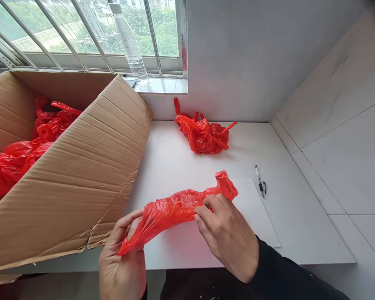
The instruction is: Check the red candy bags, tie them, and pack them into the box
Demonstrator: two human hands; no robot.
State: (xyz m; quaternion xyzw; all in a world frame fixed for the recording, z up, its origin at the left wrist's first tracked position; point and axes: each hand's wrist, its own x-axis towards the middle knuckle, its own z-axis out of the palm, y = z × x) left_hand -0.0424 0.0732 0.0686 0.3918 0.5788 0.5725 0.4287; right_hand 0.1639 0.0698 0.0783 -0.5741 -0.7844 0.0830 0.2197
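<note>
A red plastic bag is stretched lengthwise between my two hands above the front of the white table. My left hand grips its lower left end, with fingers behind the plastic. My right hand pinches the bag near its right end, where a crumpled flap sticks up past the knuckles. Behind the held bag, a bunch of crumpled red plastic bags lies on the table against the wall. The fingertips behind the plastic are partly hidden.
A large open cardboard box with red bags inside stands at the left. A sheet of paper lies under my right hand, beside a pen and its cap. A water bottle stands on the windowsill.
</note>
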